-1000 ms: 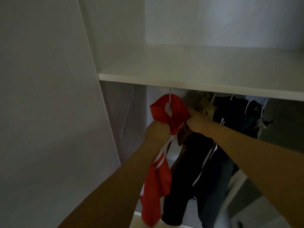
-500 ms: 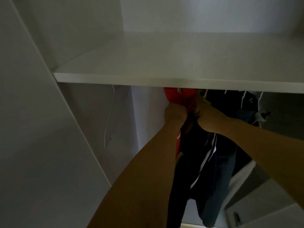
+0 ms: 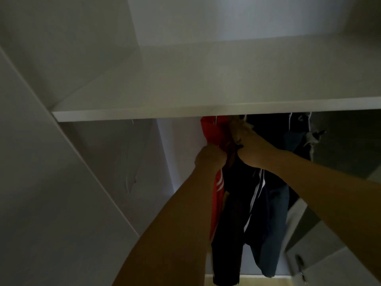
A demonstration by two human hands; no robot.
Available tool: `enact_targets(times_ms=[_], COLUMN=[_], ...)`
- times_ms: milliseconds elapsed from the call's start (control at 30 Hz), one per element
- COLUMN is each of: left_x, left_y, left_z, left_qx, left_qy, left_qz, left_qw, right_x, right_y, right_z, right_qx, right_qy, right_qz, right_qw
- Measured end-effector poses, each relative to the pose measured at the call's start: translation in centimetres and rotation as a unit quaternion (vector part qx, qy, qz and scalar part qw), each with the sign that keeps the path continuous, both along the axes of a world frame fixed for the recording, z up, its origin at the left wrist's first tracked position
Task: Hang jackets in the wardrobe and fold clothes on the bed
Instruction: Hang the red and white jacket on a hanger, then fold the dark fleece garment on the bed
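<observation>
Wide white wardrobe shelf [image 3: 206, 79] overhead, smooth and matte, hiding the rail. Below, dark jackets [image 3: 257, 203] hanging limp at 5 o'clock, white piping down one. Red jacket [image 3: 212, 131], soft with white stripes, long axis straight down, collar tucked under the shelf edge at 12 o'clock from both fists. Left hand [image 3: 209, 156] curled tight on red cloth, nearer. Right hand [image 3: 250, 149] just beside at 3 o'clock, clenched into the garments; exactly which fabric, hard to tell.
</observation>
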State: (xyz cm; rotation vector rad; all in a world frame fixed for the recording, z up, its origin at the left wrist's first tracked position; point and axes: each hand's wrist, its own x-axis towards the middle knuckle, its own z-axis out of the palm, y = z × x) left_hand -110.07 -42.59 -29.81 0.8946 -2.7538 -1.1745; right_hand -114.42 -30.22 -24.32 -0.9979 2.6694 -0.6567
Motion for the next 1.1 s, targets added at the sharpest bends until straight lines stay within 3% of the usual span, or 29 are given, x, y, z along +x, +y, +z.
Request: enact_targets(times_ms=[67, 167, 300, 433, 600, 833, 1100], left_x=[1.9, 5.4, 10.4, 13.2, 12.0, 10.7, 21.0], left_y=[0.6, 3.0, 8.2, 13.0, 20.2, 34.1, 51.2], left_z=[0.9, 2.1, 1.6, -0.1, 0.0, -1.9, -3.6], left_qx=[-0.078, -0.207, -0.263, -0.276, -0.298, -0.263, -0.256], left_qy=[0.025, 0.156, 0.270, 0.254, 0.257, 0.217, 0.262], left_qz=[-0.004, -0.026, -0.076, -0.149, -0.232, -0.447, -0.625], left_qw=[0.997, 0.966, 0.923, 0.915, 0.889, 0.827, 0.690], right_x=[1.0, 3.4, 6.6, 9.8, 13.6, 22.2, 39.3], right_y=[1.3, 4.7, 11.0, 19.0, 29.2, 40.1, 53.5], right_z=[0.7, 1.4, 1.9, 1.1, -1.0, -3.6, -6.0], right_qx=[-0.011, -0.052, -0.072, -0.049, 0.035, 0.052, 0.038], right_qy=[-0.014, -0.016, 0.022, 0.025, -0.009, -0.020, -0.022], right_qz=[0.002, -0.018, -0.042, -0.097, -0.238, -0.391, -0.566], right_qw=[1.000, 0.998, 0.996, 0.994, 0.971, 0.919, 0.823])
